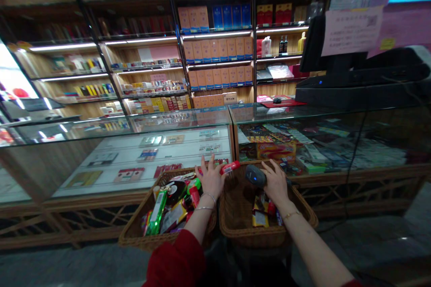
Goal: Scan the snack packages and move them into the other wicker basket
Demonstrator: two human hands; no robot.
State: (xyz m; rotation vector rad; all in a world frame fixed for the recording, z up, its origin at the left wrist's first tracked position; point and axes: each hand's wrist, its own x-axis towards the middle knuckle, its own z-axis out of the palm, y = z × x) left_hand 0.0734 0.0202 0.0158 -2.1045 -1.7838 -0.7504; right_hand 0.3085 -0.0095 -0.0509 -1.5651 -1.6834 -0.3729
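My left hand grips a small red tube-shaped packet with a pale label, which sticks out to the right on the thumb side. Below that hand, the left wicker basket holds many snack packets, among them a long shiny green packet. In my right hand is a dark handheld barcode scanner with a small blue light, its head turned left toward the red packet. Under the scanner, the right wicker basket holds a few packets, one of them yellow and brown.
Glass display counters run behind the baskets, with flat packs inside. On the right counter stands a monitor with papers attached, and a black cable hangs down the front. Shelves of boxes line the back wall.
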